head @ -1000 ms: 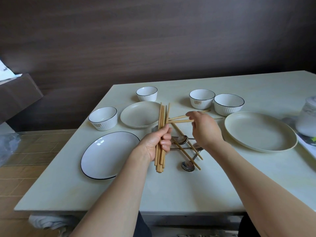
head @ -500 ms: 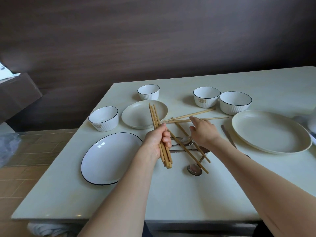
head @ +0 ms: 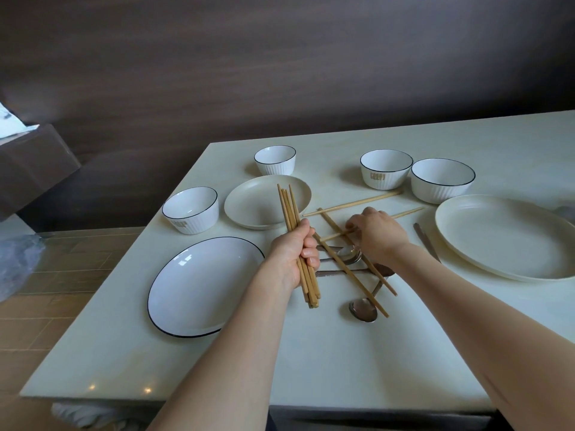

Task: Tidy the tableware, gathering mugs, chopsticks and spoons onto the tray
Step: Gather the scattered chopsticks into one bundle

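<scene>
Over the last second the right hand (head: 378, 233) had come down from the far pair of chopsticks to one lying nearer, and its grip was now pinching that loose chopstick (head: 334, 235) at the tip end, just above the spoons. The left hand (head: 295, 255) stayed closed round its bundle of chopsticks (head: 298, 244), though the bundle had tipped from nearly upright to leaning left, its top ends over the small cream plate (head: 249, 209). I judged this as gathering still under way: one more stick was about to join the bundle, and nothing had gone to a tray, which was not in view at this moment.

Counted on the surface (head: 342, 368):

- Chopsticks in the left grip: about five, the ends overlapping too closely to be sure.
- Loose chopsticks: five, namely the far one (head: 353, 203) by the bowls, one passing under the right hand (head: 407, 212), the pinched one, and two crossed long ones (head: 351, 272) lying over the spoons.
- Metal spoons (head: 362, 309): at least three bowls showed in the tangle; the exact number was hidden by the sticks.
- A dark utensil handle (head: 426, 241) lay beside the big plate.
- Ribbed white bowls: four (head: 275, 159) (head: 385, 169) (head: 441, 180) (head: 191, 209).
- Plates: three, the small cream one, a black-rimmed white one (head: 199, 290), and a large cream oval one (head: 510, 237).
- Mugs: none visible.
</scene>
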A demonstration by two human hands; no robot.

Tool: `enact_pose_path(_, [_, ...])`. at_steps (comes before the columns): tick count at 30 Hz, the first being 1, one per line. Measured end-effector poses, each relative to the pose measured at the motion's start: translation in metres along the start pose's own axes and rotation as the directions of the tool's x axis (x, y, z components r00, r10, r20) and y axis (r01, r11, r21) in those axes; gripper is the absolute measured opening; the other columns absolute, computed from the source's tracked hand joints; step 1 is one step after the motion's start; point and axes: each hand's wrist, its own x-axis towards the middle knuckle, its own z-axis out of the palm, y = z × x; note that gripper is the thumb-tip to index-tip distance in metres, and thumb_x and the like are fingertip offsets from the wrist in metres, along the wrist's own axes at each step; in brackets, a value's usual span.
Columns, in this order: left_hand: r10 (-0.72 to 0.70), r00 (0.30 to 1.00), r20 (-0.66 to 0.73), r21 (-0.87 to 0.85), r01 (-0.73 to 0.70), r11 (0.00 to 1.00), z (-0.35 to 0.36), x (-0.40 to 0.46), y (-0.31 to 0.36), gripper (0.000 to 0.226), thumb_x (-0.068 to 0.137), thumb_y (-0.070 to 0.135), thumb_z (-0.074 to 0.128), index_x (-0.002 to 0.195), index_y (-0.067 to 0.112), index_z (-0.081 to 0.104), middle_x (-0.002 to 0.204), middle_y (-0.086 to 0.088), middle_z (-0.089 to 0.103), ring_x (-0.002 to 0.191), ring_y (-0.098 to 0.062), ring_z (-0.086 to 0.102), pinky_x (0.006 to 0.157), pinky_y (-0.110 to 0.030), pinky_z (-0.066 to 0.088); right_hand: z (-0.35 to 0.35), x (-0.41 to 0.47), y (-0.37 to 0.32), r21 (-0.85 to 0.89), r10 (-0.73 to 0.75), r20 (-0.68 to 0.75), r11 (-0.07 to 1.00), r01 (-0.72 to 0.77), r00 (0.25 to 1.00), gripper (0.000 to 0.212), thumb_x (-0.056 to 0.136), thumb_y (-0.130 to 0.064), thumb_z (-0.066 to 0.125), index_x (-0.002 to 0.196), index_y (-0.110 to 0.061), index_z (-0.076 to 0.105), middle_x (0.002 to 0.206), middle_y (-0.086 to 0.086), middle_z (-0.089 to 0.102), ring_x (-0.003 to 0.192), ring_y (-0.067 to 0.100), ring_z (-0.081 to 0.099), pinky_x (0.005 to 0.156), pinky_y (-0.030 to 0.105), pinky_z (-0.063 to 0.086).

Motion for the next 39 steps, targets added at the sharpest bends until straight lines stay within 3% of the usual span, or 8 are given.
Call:
enact_pose_path(6, [-0.017,0.999,0.042,-0.035,0.019,0.999,0.001,-0.012,0.003,0.029,0.095,0.031,0.054,0.073,0.014,0.051,0.040,0.007,0.042,0.026,-0.004,0.031,0.032,-0.009,0.027,-0.011,-0.015,0.004,-0.026,-0.039,-0.171,0.999,0.035,0.984,0.029,0.089,-0.004,0.050,0.107,-0.021,0.066,0.110,0.005,0.053,0.094,0.030,0.055,0.063,0.029,0.034])
enact_pose_path(11, [-0.015,0.998,0.059,-0.066,0.019,0.998,0.000,-0.020,0.004,0.028,0.097,0.028,0.051,0.073,0.015,0.050,0.041,0.006,0.042,0.027,-0.004,0.032,0.034,-0.008,0.027,-0.031,-0.030,-0.005,0.135,-0.032,-0.334,0.987,0.081,0.942,0.023,0.094,-0.017,0.049,0.103,-0.023,0.069,0.090,0.005,0.068,0.085,0.030,0.060,0.065,0.034,0.050])
enact_pose_path(14, [-0.011,0.998,0.068,-0.085,0.017,0.996,0.000,-0.026,0.003,0.029,0.098,0.027,0.049,0.072,0.013,0.050,0.042,0.004,0.043,0.027,-0.005,0.033,0.035,-0.009,0.030,-0.039,-0.038,-0.011,0.411,0.080,-0.254,0.911,0.033,0.964,0.030,0.091,-0.008,0.045,0.105,-0.020,0.069,0.084,0.001,0.070,0.082,0.025,0.065,0.073,0.039,0.055])
enact_pose_path(17, [-0.010,0.997,0.072,-0.096,0.016,0.995,-0.001,-0.033,0.002,0.028,0.098,0.025,0.051,0.074,0.010,0.053,0.045,0.001,0.050,0.029,-0.007,0.042,0.037,-0.012,0.041,-0.051,-0.043,-0.017,0.763,0.194,-0.085,0.643,-0.061,0.977,0.038,0.087,-0.002,0.039,0.112,-0.012,0.067,0.086,0.003,0.069,0.074,0.018,0.063,0.072,0.033,0.054])
enact_pose_path(20, [0.005,0.996,0.086,-0.075,0.001,0.997,-0.004,-0.037,0.003,0.025,0.097,0.023,0.052,0.077,0.008,0.056,0.053,-0.005,0.063,0.039,-0.013,0.060,0.041,-0.022,0.052,-0.060,-0.054,-0.022,0.896,0.198,0.026,0.430,-0.111,0.980,0.021,0.094,-0.016,0.048,0.098,-0.012,0.068,0.088,0.010,0.070,0.069,0.018,0.060,0.061,0.026,0.047])
enact_pose_path(28, [0.022,0.987,0.158,-0.094,-0.008,0.996,-0.001,-0.042,0.001,0.019,0.099,0.021,0.047,0.089,0.007,0.054,0.084,-0.016,0.075,0.071,-0.027,0.074,0.065,-0.036,0.061,-0.057,-0.060,-0.029,0.942,0.183,-0.084,0.335,0.019,0.979,0.024,0.090,-0.008,0.063,0.110,-0.013,0.053,0.087,0.005,0.071,0.057,0.012,0.066,0.047,0.015,0.048])
enact_pose_path(35, [0.030,0.990,0.141,-0.059,-0.022,0.998,0.003,-0.036,0.001,0.020,0.099,0.023,0.049,0.089,0.009,0.057,0.067,-0.009,0.073,0.055,-0.023,0.071,0.057,-0.037,0.061,-0.055,-0.062,-0.038,0.943,0.009,0.104,0.316,-0.102,0.995,0.006,0.088,-0.005,0.064,0.092,0.000,0.064,0.064,0.004,0.071,0.051,0.010,0.066,0.048,0.020,0.053])
enact_pose_path(39, [0.015,0.986,0.164,-0.031,-0.010,0.999,0.006,-0.039,0.001,0.026,0.099,0.028,0.048,0.088,0.010,0.063,0.070,-0.005,0.075,0.061,-0.021,0.072,0.062,-0.039,0.057,-0.048,-0.067,-0.045,0.884,-0.029,0.252,0.413,-0.218,0.967,0.004,0.087,-0.008,0.067,0.084,-0.006,0.064,0.074,0.008,0.069,0.057,0.014,0.068,0.054,0.025,0.058])
